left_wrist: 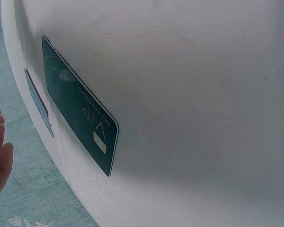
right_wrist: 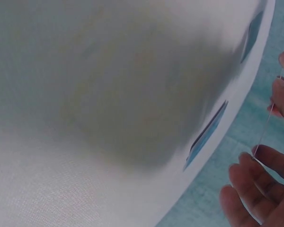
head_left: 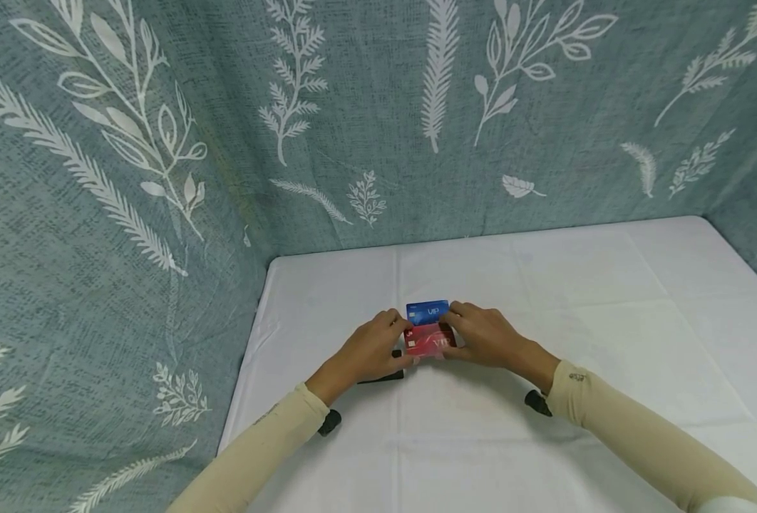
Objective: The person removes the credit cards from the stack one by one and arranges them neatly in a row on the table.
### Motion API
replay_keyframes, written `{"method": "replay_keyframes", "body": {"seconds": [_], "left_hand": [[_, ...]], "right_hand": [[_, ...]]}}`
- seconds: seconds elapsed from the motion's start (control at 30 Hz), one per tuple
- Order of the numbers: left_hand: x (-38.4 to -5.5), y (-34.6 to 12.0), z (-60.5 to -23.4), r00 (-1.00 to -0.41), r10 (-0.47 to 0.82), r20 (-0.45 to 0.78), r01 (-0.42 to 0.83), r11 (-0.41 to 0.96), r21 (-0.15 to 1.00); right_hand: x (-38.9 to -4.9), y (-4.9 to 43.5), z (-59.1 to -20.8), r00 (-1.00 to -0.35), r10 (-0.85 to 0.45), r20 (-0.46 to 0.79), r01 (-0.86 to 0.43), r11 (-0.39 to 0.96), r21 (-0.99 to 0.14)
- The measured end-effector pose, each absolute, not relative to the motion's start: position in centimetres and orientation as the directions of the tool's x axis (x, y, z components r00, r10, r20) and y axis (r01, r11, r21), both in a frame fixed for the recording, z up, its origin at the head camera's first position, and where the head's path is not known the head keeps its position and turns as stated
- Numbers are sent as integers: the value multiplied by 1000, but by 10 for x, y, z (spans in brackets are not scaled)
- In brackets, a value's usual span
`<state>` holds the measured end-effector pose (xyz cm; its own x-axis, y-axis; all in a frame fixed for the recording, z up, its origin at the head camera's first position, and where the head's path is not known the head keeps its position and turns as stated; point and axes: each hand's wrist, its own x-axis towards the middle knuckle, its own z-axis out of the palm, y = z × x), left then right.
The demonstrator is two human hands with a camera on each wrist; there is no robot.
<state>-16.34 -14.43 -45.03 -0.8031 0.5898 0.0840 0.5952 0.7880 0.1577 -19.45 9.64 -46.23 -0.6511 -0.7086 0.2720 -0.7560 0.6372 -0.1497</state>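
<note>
A red VIP card point(head_left: 426, 342) is held by its two short sides, left hand point(head_left: 373, 348) on one and right hand point(head_left: 490, 336) on the other. From the right wrist view the held card point(right_wrist: 265, 128) shows edge-on as a thin line between both hands' fingers, raised over the table. Behind it in the head view lies a blue VIP card point(head_left: 428, 312), partly covered by the red one. A dark green VIP card point(left_wrist: 78, 101) lies on the table below the left hand, which hides part of it from the head camera.
A white cloth covers the table point(head_left: 609, 320). Green-blue curtains point(head_left: 378, 114) with white leaf prints hang along its back and left edges. Small black devices show below the left wrist point(head_left: 330, 422) and the right wrist point(head_left: 537, 402).
</note>
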Motion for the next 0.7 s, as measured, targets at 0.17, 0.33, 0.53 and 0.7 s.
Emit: {"method": "replay_keyframes", "body": {"seconds": [0.17,0.33,0.53,0.7], "left_hand": [[-161,-145,-451,-802,590,96,597,785,167],[-158,-145,-454,-795,597,105,606,777,171],[-156,-145,-455,-789,605,111,615,771,167],[-154,-146,-454,-791,601,115,612,771,174]], "right_hand": [[-191,97,-462,-653,-709,267,-755,637,-156],[-189,98,-462,-643,-715,275,-764,626,-157],[-186,98,-462,-642,-716,272,-764,627,-152],[-186,97,-463,-652,-714,256,-756,636,-154]]}}
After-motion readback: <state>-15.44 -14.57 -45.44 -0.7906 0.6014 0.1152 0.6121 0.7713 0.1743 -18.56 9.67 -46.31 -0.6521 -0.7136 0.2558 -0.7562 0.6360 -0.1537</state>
